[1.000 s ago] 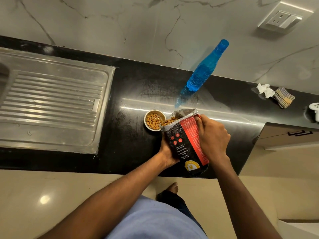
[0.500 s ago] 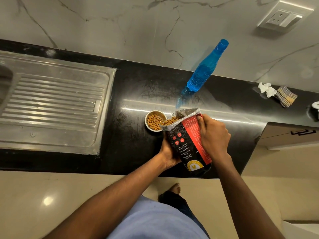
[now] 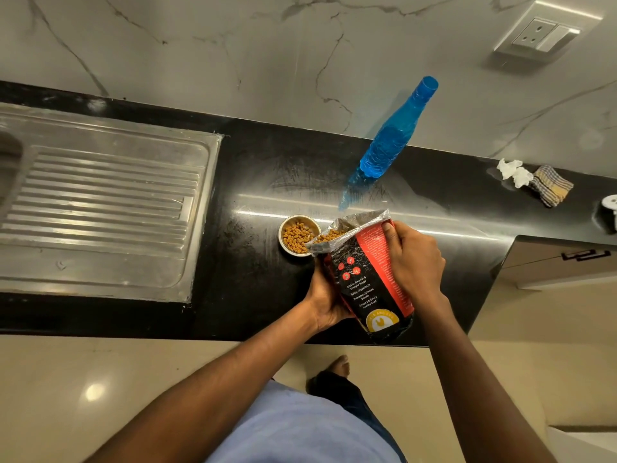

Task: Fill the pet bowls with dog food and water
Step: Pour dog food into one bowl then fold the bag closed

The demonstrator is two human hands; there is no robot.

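Note:
A small round metal bowl sits on the black counter, with brown kibble inside. A black and red dog food bag is tilted with its open mouth over the bowl's right rim; kibble shows at the opening. My left hand grips the bag from below on its left side. My right hand holds the bag's upper right edge. A blue plastic water bottle stands behind the bowl, by the marble wall. Only one bowl is in view.
A steel sink drainboard fills the counter's left part. A crumpled white tissue and a checked cloth lie at the far right, beside a white object at the frame edge. A wall socket is top right.
The bag and both hands have kept nearly the same place over the bowl; the view has shifted slightly. The kibble level looks about the same.

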